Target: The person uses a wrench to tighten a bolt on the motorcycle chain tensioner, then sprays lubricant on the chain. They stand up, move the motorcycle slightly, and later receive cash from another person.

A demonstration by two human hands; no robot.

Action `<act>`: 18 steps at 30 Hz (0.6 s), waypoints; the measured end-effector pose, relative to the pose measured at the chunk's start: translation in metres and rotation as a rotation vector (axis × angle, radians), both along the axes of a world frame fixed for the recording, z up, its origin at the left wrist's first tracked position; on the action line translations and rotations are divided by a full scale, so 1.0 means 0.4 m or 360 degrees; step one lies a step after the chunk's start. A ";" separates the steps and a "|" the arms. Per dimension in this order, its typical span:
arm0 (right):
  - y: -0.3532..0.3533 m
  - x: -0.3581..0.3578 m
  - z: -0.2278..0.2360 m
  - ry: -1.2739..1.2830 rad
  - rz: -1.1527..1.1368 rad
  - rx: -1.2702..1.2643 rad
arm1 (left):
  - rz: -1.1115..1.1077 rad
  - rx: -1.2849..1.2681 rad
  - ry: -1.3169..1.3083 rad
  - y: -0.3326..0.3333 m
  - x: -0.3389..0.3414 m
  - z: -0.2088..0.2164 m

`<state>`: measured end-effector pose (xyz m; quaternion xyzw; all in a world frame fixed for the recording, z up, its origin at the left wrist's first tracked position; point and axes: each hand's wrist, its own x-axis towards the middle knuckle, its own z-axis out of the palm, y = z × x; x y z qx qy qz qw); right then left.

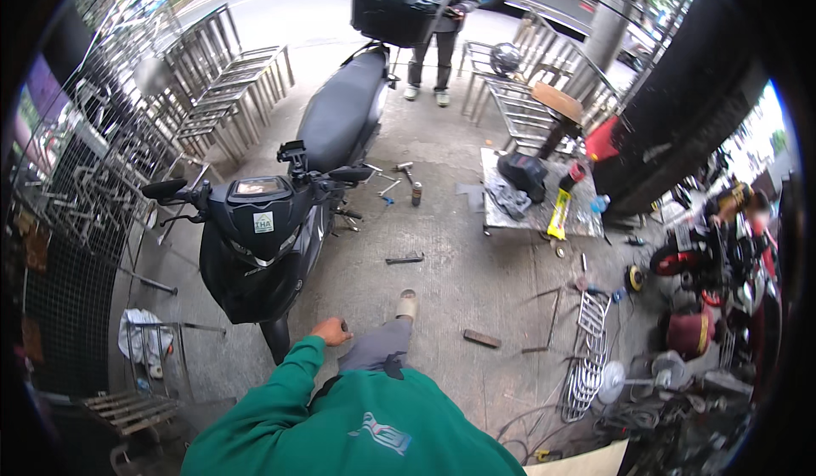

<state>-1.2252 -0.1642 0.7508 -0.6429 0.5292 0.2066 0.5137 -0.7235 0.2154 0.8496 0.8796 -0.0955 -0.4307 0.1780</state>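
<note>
My left hand point(332, 331) hangs in front of my left side with its fingers curled in. Whether anything is inside them is hidden. Just beyond it stands a black scooter point(255, 255), its front turned toward me, with a long dark seat point(344, 106) and a black top box point(399, 7) at the rear. The scooter's front wheel point(274, 340) is the part nearest to that hand. My right hand does not show; the green sleeve and shirt point(357, 425) fill the lower part of the view.
Tools and a spray can point(416, 193) lie or stand beside the scooter. A dark bar point(405, 258) and a brown block point(482, 338) are on the concrete. To the right are a low table point(501, 217), metal racks point(586, 348) and a fan point(610, 382). A person point(446, 34) stands behind the scooter.
</note>
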 end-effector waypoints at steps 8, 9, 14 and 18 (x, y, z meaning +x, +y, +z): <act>-0.266 0.402 0.054 0.0065 0.0153 -0.0079 | 0.0122 0.0123 0.0502 -0.082 0.154 -0.170; -0.315 0.454 0.073 0.0062 0.0139 -0.0099 | 0.0121 0.0108 0.0521 -0.107 0.196 -0.186; -0.612 0.760 0.162 -0.0099 -0.0169 -0.0192 | 0.0216 -0.0225 0.0025 -0.285 0.468 -0.198; -0.767 1.030 0.233 -0.0326 -0.0303 -0.0222 | 0.0363 -0.0275 -0.0316 -0.388 0.622 -0.106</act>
